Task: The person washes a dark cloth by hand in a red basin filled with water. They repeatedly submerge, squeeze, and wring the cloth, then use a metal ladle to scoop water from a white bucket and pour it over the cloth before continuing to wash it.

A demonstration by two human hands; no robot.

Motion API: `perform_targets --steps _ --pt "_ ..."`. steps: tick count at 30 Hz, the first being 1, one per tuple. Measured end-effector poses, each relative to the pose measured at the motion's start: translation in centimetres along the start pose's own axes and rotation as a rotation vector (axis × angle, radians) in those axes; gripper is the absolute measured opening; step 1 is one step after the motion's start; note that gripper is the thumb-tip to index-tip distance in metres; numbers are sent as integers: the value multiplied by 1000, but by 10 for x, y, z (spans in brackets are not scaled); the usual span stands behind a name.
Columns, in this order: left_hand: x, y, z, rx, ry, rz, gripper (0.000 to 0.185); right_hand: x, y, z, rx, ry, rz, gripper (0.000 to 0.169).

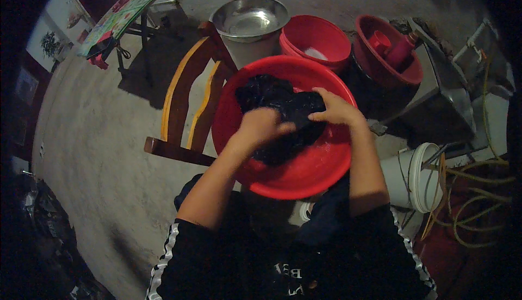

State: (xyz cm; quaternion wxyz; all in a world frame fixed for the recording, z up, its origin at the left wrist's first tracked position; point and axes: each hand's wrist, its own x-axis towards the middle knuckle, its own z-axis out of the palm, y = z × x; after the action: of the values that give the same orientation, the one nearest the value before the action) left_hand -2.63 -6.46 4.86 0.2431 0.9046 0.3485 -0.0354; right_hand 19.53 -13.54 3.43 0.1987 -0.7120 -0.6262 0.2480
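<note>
A wide red plastic basin [285,183] stands before me, with a dark, crumpled wet-looking cloth [265,90] in it. My left hand [263,126] presses on the near left part of the cloth, its fingers curled and slightly blurred; whether they grip the fabric is unclear. At the right side of the bundle, my right hand [332,108] has its thumb and fingers around an edge of the cloth. Part of the cloth lies hidden beneath my hands and forearms.
A wooden chair [175,96] adjoins the basin at left. Behind are a steel bowl [248,16], a red bucket [318,35] and a darker red basin [387,71] holding a bottle. At right are a white bucket [397,181] and a coiled hose [469,218]. A patterned folding table [130,14] stands farther left.
</note>
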Motion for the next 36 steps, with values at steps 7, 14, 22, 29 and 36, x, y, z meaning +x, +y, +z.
perform_targets --steps 7,14,22,29,36 --pt "-4 -6 62 303 -24 77 80 12 -23 -17 84 202 178 40" --pt "8 -17 27 -168 93 152 44 2 -52 -42 1261 318 120 23" --pt "11 -46 -29 -1001 350 7 29 4 -41 -51 1783 285 35 23" --pt "18 -61 -19 -541 780 53 24 23 -13 -31 776 475 20 40" --pt "28 -78 -25 -909 749 74 25 17 -26 1 177 86 -92 53"
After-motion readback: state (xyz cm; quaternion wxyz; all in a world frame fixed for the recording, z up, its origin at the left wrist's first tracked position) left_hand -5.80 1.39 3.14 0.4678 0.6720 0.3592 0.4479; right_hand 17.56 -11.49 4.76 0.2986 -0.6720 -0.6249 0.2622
